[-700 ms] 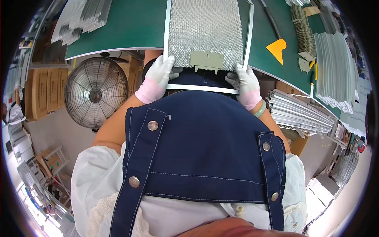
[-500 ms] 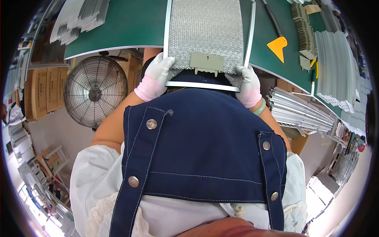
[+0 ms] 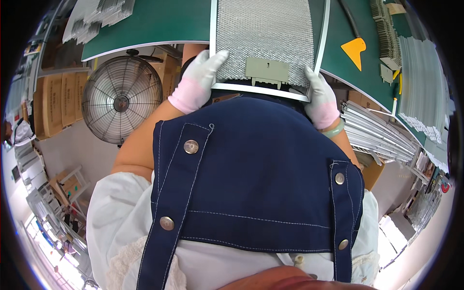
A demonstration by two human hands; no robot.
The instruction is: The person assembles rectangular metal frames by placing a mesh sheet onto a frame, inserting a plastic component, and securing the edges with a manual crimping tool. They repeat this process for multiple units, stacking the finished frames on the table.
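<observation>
The left hand (image 3: pixel 199 79) and right hand (image 3: pixel 322 99) gripped the white frame (image 3: pixel 261 90). Mesh (image 3: pixel 266 34) lay within its outline, the right-side gap apparently not yet closed

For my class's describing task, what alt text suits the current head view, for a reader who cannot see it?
A person's gloved left hand and right hand are on opposite sides of a pale frame, with silver mesh and a grey-green piece inside. The frame overhangs a green table; an orange-bladed tool lies right, a fan stands left.
</observation>
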